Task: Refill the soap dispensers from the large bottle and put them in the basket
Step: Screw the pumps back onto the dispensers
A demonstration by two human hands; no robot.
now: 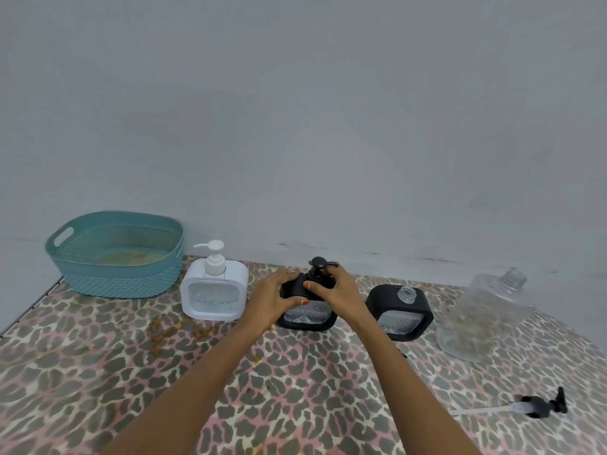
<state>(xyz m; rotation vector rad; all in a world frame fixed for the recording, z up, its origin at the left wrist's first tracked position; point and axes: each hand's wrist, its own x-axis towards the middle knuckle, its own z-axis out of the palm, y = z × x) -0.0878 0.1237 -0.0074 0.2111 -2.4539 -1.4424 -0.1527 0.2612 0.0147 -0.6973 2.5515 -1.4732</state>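
A black-framed soap dispenser [307, 318] stands in the middle of the table with its black pump [318, 265] on top. My left hand [279, 298] grips the dispenser's left shoulder. My right hand [335, 292] holds the collar of the pump with curled fingers. To the right stands a second black dispenser [399, 311] with an open neck and no pump. Its loose black pump [542, 407] lies on the table at the right front. A white dispenser [213, 290] with its pump fitted stands to the left. The large clear bottle [486, 316] stands uncapped at the right. The teal basket [115, 254] sits at the back left.
The table is covered by a leopard-print cloth [131, 372] and stands against a plain grey wall [295, 126]. The table's left edge runs diagonally just below the basket.
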